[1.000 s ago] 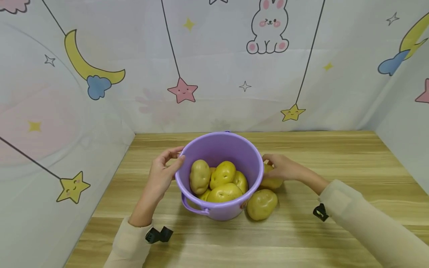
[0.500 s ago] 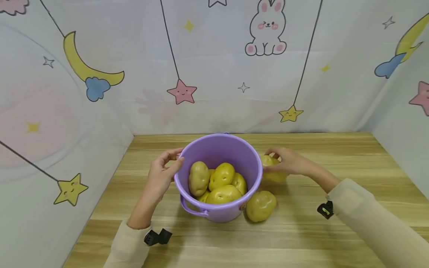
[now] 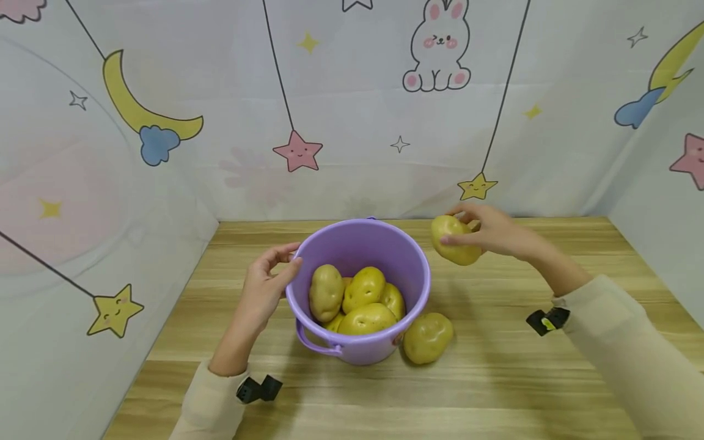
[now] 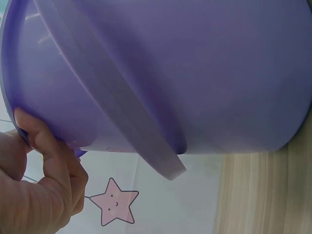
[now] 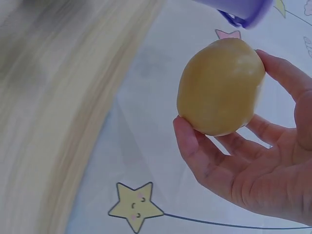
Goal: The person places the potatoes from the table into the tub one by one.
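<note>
A purple bucket (image 3: pixel 360 349) stands upright on the wooden table with several yellow potatoes (image 3: pixel 367 319) inside. At its left rim my left hand (image 3: pixel 266 280) pinches the edge, thumb on the near side; the left wrist view shows the fingers against the bucket's outer wall (image 4: pixel 234 73). Up and to the right of the bucket, my right hand (image 3: pixel 492 232) grips a yellow potato (image 3: pixel 453 240) between thumb and fingers, raised above the table. The right wrist view shows that potato (image 5: pixel 222 87) held at the fingertips. Another potato (image 3: pixel 428 338) lies on the table against the bucket's right side.
The wood-grain table (image 3: pixel 495 391) is bordered by white cloth walls (image 3: pixel 357 183) printed with stars, moons and a rabbit. The bucket's purple handle (image 3: pixel 319 343) hangs down at its front left. A dark camera is strapped on each wrist.
My right hand has lifted the potato from the table beside the bucket, up and slightly to the right. The left hand keeps its place on the rim.
</note>
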Tool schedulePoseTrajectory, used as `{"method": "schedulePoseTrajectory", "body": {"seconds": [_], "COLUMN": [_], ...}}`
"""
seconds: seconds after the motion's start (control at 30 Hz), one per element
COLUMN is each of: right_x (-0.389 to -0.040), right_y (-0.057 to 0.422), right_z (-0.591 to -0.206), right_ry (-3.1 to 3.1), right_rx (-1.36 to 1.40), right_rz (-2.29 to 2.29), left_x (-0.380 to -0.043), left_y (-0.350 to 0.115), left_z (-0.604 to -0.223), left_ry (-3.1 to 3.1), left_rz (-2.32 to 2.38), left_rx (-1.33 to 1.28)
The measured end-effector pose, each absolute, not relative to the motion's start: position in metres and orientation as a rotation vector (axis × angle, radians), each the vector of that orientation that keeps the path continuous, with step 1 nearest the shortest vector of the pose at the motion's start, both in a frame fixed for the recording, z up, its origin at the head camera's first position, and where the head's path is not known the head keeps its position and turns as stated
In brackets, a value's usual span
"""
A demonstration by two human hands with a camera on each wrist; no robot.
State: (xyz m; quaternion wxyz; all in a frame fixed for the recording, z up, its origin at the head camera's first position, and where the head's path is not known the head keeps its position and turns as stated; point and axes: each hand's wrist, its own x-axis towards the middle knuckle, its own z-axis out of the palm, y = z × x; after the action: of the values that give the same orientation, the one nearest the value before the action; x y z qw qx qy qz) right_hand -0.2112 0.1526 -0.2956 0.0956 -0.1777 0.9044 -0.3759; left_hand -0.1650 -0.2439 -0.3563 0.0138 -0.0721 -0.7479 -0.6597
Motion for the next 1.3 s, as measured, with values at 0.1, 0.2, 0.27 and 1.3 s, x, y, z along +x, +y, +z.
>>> {"method": "schedulePoseTrajectory", "body": {"seconds": [0.1, 0.2, 0.27, 1.3], "right_x": [-0.211, -0.211, -0.211, -0.189], "right_y": [0.152, 0.151, 0.150, 0.089], "right_z": [-0.285, -0.276, -0.270, -0.239], "right_ry": [2.680, 2.688, 2.704, 2.634], "right_rx": [-0.503, -0.501, -0.506, -0.870], "right_rz": [-1.111, -1.134, -1.158, -1.174], "left_x": [-0.165, -0.165, -0.165, -0.166], "left_y": [-0.244, -0.244, -0.244, -0.245], "left_z": [-0.356, -0.355, -0.354, -0.355], "left_ry": [-2.333, -2.337, -2.339, -2.341], "left_rz": [-2.049, -2.040, -2.037, -2.060], "left_rx": [-0.224, -0.222, -0.223, -0.231]}}
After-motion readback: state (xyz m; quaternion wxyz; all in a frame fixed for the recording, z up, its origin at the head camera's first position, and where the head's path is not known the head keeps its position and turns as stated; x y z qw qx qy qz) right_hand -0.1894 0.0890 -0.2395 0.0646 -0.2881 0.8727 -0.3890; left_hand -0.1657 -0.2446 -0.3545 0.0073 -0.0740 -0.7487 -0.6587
